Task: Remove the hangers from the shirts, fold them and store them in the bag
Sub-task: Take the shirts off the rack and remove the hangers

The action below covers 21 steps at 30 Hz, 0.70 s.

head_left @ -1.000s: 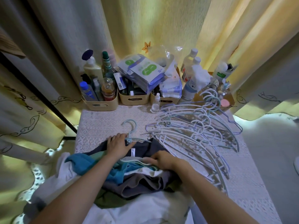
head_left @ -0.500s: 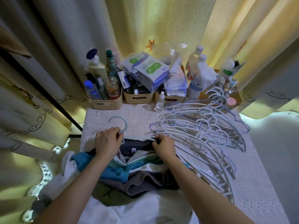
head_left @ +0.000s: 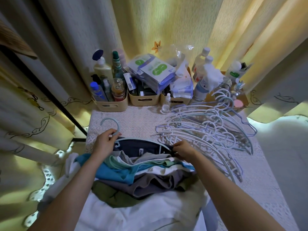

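Hanger (head_left: 116, 130) neck pinched in left hand (head_left: 104, 145) fingers, right hand (head_left: 185, 150) pinching navy shirt (head_left: 141, 147)

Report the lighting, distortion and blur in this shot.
Head view: the wide-angle lens bows the curtains inward at the edges; yellow light glows through them, leaving the table and shirt pile dim and bluish; the left hand gripping the hanger and the right hand pinching the dark shirt look sharp, with no motion smear.

Lit softly through yellow curtains (head_left: 166, 22) behind; flanked by grey embroidered drapes (head_left: 70, 39); spread with white lace over the counter (head_left: 138, 120).
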Each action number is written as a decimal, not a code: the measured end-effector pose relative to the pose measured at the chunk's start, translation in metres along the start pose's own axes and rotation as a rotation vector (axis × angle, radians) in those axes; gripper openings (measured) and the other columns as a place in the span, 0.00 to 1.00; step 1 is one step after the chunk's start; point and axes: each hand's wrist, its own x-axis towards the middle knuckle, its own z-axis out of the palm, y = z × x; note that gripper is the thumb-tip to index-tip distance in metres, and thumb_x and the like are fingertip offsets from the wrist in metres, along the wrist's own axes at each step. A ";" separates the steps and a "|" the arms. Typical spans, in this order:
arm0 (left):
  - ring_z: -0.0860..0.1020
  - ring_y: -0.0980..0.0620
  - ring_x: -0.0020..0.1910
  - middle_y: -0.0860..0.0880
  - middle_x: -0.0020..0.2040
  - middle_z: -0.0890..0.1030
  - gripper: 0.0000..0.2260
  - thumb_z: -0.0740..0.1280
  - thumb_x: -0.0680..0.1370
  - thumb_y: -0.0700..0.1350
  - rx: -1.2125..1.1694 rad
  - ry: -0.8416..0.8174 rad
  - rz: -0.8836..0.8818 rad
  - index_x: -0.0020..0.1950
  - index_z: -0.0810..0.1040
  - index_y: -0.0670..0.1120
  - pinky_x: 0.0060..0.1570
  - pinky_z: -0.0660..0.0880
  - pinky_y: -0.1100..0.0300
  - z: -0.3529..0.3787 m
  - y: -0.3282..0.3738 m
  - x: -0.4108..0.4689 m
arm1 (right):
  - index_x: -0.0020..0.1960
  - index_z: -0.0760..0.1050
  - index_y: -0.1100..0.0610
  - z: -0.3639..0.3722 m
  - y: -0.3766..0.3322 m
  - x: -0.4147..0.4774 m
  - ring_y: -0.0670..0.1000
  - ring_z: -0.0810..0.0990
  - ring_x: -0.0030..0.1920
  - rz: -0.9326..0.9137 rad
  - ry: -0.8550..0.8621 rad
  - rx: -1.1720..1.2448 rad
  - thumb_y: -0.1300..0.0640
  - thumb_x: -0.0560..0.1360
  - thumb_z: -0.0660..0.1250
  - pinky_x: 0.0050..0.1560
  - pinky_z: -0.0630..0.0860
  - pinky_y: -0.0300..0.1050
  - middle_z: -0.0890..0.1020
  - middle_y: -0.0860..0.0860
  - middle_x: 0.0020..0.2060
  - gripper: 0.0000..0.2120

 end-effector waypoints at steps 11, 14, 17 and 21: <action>0.80 0.57 0.42 0.52 0.39 0.83 0.06 0.63 0.79 0.41 -0.187 0.077 0.015 0.46 0.80 0.45 0.42 0.74 0.68 0.009 0.001 -0.005 | 0.50 0.73 0.60 -0.012 0.028 -0.007 0.46 0.83 0.34 0.125 -0.419 0.554 0.68 0.81 0.54 0.35 0.78 0.35 0.83 0.51 0.33 0.11; 0.80 0.55 0.43 0.48 0.41 0.83 0.06 0.63 0.79 0.40 -0.245 0.113 0.021 0.47 0.80 0.44 0.44 0.74 0.65 0.005 0.002 -0.005 | 0.47 0.74 0.61 -0.011 0.029 -0.007 0.47 0.83 0.34 0.112 -0.452 0.551 0.69 0.81 0.54 0.36 0.78 0.36 0.84 0.53 0.35 0.12; 0.80 0.58 0.43 0.48 0.41 0.83 0.06 0.63 0.79 0.39 -0.247 0.116 0.037 0.48 0.80 0.44 0.42 0.75 0.71 0.001 0.001 -0.006 | 0.48 0.76 0.62 0.000 0.025 -0.007 0.51 0.81 0.38 0.075 -0.351 0.443 0.69 0.79 0.57 0.41 0.78 0.39 0.82 0.57 0.40 0.09; 0.80 0.55 0.44 0.46 0.42 0.83 0.05 0.64 0.79 0.39 -0.238 0.052 0.026 0.47 0.80 0.42 0.43 0.76 0.70 -0.002 0.002 -0.002 | 0.53 0.76 0.60 -0.001 0.017 -0.015 0.53 0.77 0.41 -0.023 -0.179 0.395 0.66 0.76 0.65 0.45 0.72 0.45 0.79 0.59 0.46 0.06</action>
